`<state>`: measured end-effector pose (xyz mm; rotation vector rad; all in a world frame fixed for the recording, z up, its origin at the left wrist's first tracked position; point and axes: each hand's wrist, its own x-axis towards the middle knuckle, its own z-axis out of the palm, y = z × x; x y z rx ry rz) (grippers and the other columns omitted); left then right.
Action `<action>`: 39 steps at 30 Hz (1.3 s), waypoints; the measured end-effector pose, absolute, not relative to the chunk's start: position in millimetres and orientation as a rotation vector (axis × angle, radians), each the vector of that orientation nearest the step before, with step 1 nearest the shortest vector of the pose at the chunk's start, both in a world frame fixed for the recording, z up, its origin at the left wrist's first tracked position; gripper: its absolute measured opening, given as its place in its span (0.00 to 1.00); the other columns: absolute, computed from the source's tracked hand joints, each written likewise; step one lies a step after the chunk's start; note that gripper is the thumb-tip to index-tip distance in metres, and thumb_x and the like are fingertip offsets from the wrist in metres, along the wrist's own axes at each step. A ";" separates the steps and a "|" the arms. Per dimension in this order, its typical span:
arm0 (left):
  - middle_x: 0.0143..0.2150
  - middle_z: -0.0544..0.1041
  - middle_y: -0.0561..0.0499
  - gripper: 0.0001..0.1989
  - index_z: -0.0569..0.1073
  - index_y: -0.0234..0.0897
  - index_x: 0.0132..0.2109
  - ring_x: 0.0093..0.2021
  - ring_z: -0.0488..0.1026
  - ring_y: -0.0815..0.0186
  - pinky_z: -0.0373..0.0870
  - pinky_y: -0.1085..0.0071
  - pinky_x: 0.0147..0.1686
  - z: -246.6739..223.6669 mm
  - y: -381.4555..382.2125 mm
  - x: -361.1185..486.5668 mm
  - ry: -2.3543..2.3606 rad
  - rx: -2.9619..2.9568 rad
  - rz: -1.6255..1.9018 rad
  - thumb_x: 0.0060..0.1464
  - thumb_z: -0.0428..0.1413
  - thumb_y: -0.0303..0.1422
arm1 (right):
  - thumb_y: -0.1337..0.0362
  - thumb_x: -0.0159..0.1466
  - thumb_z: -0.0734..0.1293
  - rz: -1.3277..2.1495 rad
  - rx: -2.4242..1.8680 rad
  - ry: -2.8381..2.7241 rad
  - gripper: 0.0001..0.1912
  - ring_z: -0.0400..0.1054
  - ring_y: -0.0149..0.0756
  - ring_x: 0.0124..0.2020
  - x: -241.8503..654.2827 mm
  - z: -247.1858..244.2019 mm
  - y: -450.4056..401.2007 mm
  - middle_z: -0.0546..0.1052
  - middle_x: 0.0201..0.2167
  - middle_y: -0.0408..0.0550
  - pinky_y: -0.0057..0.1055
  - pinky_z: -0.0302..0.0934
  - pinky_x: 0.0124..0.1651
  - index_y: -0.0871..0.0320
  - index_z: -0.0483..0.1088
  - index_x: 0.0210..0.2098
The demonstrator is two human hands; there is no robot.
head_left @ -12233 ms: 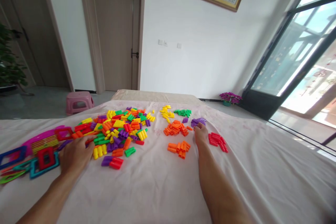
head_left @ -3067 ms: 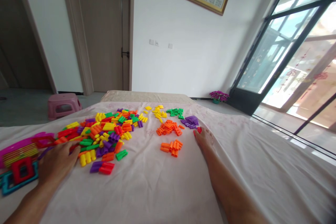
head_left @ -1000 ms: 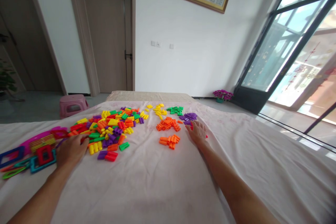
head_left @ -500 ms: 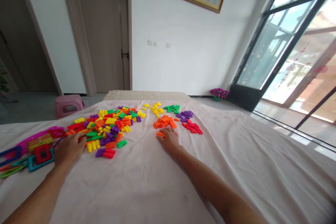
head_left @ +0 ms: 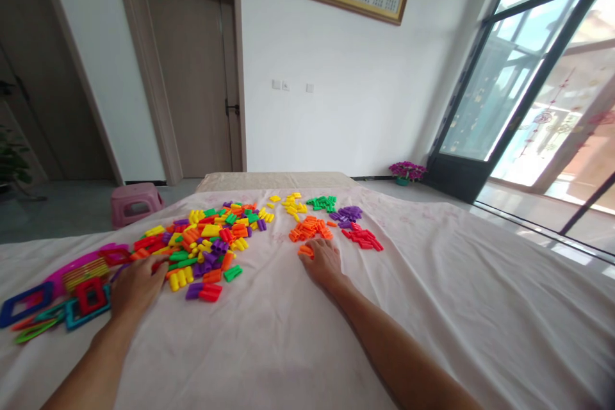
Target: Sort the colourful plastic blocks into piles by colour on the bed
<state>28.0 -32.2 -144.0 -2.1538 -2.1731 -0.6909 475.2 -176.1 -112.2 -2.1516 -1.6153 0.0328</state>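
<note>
My left hand [head_left: 137, 285] is at the left edge of a mixed pile of coloured plastic pieces [head_left: 192, 246], its fingers curled over a red piece [head_left: 157, 264]. My right hand [head_left: 324, 262] rests in front of the orange group [head_left: 311, 229], its fingers closed round an orange piece [head_left: 306, 251]. Behind and beside it lie separate groups of yellow [head_left: 294, 205], green [head_left: 321, 204], purple [head_left: 346, 215] and red pieces [head_left: 365, 238]. A joined purple and red piece [head_left: 204, 292] lies at the front of the mixed pile.
Flat coloured frames [head_left: 89, 298] and a striped yellow piece lie left of my left hand on the pale tablecloth [head_left: 230, 359]. Beyond the table are a pink stool [head_left: 137, 204] at the left and purple flowers [head_left: 407, 171] at the right.
The whole view has shifted slightly, so the table things appear a little further right and lower. Both hands stay at nearly the same places among the pieces.
</note>
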 end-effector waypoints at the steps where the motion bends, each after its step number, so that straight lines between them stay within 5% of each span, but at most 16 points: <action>1: 0.59 0.80 0.37 0.27 0.82 0.38 0.57 0.57 0.76 0.45 0.71 0.52 0.57 -144.8 -31.4 27.5 -2.172 -2.150 -0.700 0.68 0.43 0.44 | 0.50 0.70 0.67 0.030 -2.145 -1.600 0.20 0.65 0.51 0.64 475.0 -112.4 -176.4 0.77 0.60 0.52 0.47 0.55 0.64 0.51 0.78 0.57; 12: 0.57 0.82 0.39 0.25 0.82 0.39 0.56 0.57 0.77 0.46 0.71 0.53 0.56 -140.4 -30.7 33.4 -2.191 -2.122 -0.713 0.67 0.45 0.42 | 0.64 0.73 0.65 -0.337 -1.592 -1.894 0.14 0.67 0.48 0.62 469.6 -115.1 -180.3 0.80 0.56 0.53 0.50 0.56 0.67 0.53 0.78 0.54; 18: 0.57 0.82 0.38 0.23 0.83 0.40 0.56 0.57 0.77 0.46 0.70 0.52 0.57 -136.4 -34.8 35.3 -2.189 -2.132 -0.749 0.66 0.47 0.40 | 0.66 0.74 0.64 -0.081 -1.430 -2.148 0.13 0.73 0.44 0.52 419.1 -112.0 -176.7 0.82 0.51 0.54 0.41 0.65 0.57 0.56 0.78 0.53; 24: 0.58 0.82 0.39 0.24 0.82 0.40 0.57 0.58 0.76 0.47 0.70 0.54 0.57 -133.7 -37.7 36.2 -2.205 -2.151 -0.762 0.66 0.47 0.40 | 0.60 0.75 0.66 0.049 -1.502 -2.256 0.15 0.72 0.43 0.55 353.2 -95.1 -146.2 0.80 0.56 0.54 0.38 0.64 0.56 0.55 0.76 0.58; 29: 0.58 0.82 0.39 0.24 0.82 0.40 0.57 0.58 0.76 0.47 0.70 0.53 0.58 -133.3 -37.6 35.9 -2.204 -2.159 -0.745 0.66 0.47 0.40 | 0.56 0.72 0.71 0.140 -1.518 -2.332 0.11 0.71 0.43 0.53 328.8 -97.6 -130.1 0.82 0.50 0.50 0.36 0.61 0.53 0.53 0.80 0.49; 39: 0.58 0.82 0.39 0.24 0.82 0.40 0.57 0.57 0.77 0.46 0.71 0.51 0.56 -135.1 -34.4 35.6 -2.176 -2.153 -0.686 0.67 0.46 0.41 | 0.62 0.67 0.72 0.352 -1.441 -1.670 0.08 0.75 0.34 0.39 388.1 -95.6 -105.3 0.83 0.42 0.46 0.29 0.67 0.44 0.55 0.78 0.46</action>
